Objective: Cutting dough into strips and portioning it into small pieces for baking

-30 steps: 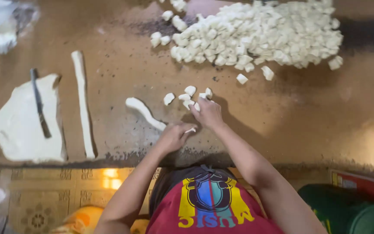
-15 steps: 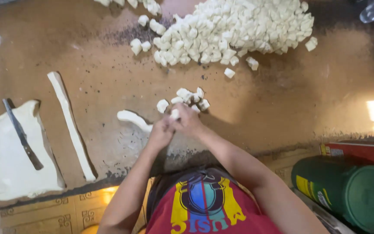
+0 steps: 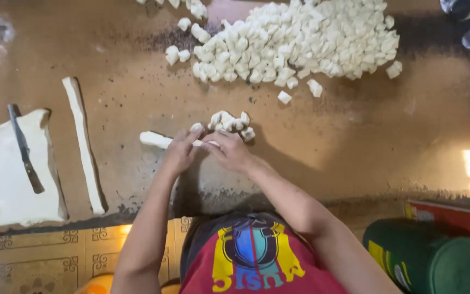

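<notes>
Both hands, left hand (image 3: pixel 179 154) and right hand (image 3: pixel 229 151), pinch the short dough rope (image 3: pixel 161 140) together; big heap of pieces (image 3: pixel 300 41) beyond them, long strip (image 3: pixel 82 144) and dough sheet (image 3: pixel 6 174) to their left uncut.

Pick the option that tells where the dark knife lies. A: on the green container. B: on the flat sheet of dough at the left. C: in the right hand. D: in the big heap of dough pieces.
B: the knife rests on the flat sheet of dough at the left, away from both hands.

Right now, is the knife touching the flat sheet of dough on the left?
Touching. The head view shows the knife lying flat on top of the dough sheet.
</notes>
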